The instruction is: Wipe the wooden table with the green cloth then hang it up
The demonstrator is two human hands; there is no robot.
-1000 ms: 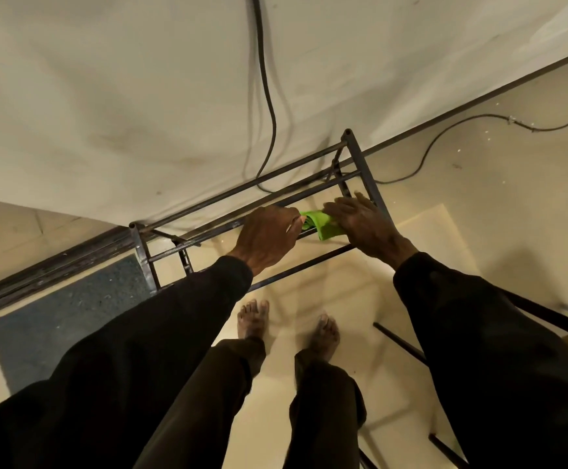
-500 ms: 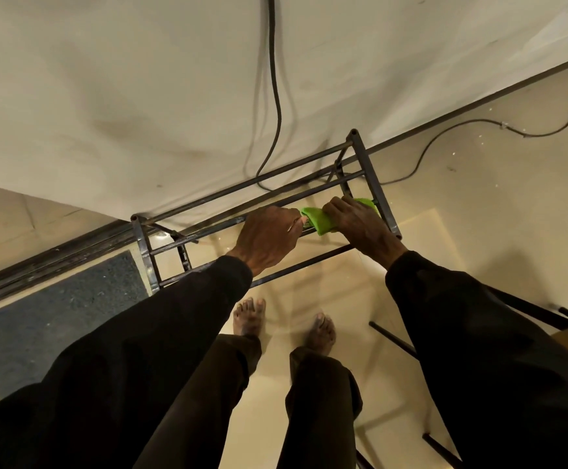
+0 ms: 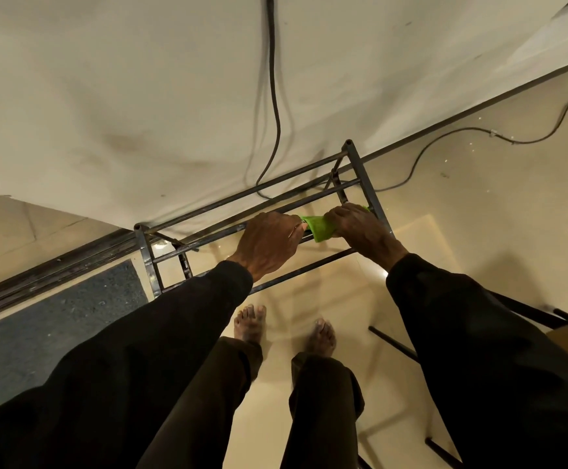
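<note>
Spread the green cloth [image 3: 319, 229] evenly along the metal rack's [image 3: 361, 170] rail so it drapes down both sides and won't slip. Your left hand [image 3: 269, 243] pinches its left edge with curled fingers. Your right hand [image 3: 360, 228] grips its right end over the rail.

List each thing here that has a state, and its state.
green cloth: draped over a rack bar, between both hands.
left hand: curled, pinching the cloth's left end.
right hand: curled over the cloth's right end.
metal rack: upright beside the wall.
cable: hanging down the wall.
</note>
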